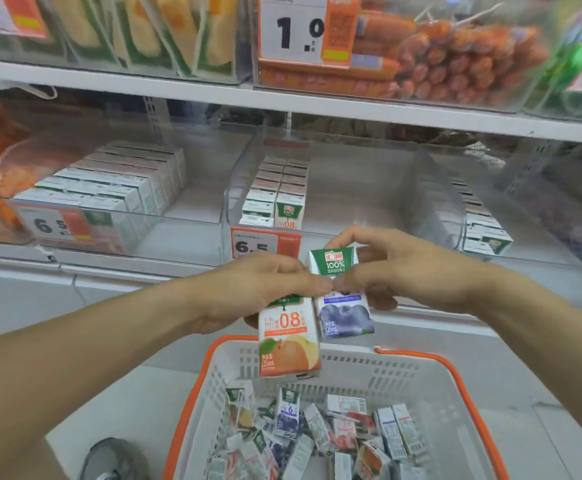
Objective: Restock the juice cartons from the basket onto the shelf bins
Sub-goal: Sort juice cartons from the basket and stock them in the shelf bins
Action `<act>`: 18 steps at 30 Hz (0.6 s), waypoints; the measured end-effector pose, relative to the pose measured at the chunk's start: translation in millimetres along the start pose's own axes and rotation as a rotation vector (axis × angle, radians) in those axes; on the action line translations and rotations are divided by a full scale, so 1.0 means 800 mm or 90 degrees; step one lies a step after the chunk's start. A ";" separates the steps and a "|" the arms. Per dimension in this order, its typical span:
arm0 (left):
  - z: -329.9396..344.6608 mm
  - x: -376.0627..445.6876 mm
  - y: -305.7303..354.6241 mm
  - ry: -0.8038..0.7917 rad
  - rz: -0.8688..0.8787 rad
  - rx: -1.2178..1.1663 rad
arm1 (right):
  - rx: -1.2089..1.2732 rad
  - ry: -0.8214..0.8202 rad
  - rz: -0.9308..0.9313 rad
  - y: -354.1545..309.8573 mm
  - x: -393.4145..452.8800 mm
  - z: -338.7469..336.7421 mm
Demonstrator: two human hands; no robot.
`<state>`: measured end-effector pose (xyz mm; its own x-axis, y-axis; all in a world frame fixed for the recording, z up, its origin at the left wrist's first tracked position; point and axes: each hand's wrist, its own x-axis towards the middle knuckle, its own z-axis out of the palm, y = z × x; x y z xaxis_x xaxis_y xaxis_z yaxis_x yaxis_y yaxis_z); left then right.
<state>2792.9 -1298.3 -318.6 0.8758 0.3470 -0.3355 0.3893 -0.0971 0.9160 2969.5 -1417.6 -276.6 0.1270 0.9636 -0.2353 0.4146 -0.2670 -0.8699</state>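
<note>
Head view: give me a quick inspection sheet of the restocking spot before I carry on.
Surface: white shelf carrying clear bins.
Job's things: orange carton in left hand; blueberry carton in right hand; the two cartons are side by side above the basket, which holds many loose cartons; middle bin has two rows at its left, the rest bare.
Clutter: shoe beside basket.
Fingers: curled round both cartons.
Cables: nothing seen.
Surroundings: price tag; sausages on the shelf above.
</note>
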 end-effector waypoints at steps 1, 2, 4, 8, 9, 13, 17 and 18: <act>0.006 0.005 0.005 0.015 0.006 -0.001 | -0.013 0.016 0.001 0.001 -0.003 -0.007; 0.015 0.010 0.010 0.025 0.014 -0.007 | -0.029 0.037 -0.001 0.003 -0.006 -0.013; 0.034 0.023 0.019 0.040 0.027 -0.027 | -0.057 0.078 -0.017 0.011 -0.016 -0.026; 0.065 0.052 0.040 0.062 0.026 -0.125 | -0.039 0.126 -0.022 0.027 -0.046 -0.076; 0.069 0.058 0.045 0.066 0.027 -0.153 | -0.028 0.152 -0.028 0.031 -0.055 -0.094; 0.080 0.078 0.056 0.041 0.028 -0.258 | -0.052 0.322 -0.064 0.049 -0.089 -0.166; 0.081 0.096 0.054 0.028 0.046 -0.326 | -0.156 0.479 -0.075 0.076 -0.113 -0.233; 0.081 0.099 0.052 0.034 0.055 -0.322 | -0.196 0.499 -0.066 0.082 -0.116 -0.244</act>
<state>2897.5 -1335.5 -321.3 0.8780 0.4058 -0.2540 0.1176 0.3317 0.9360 3160.7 -1527.3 -227.1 0.6158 0.7260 0.3061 0.6708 -0.2794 -0.6870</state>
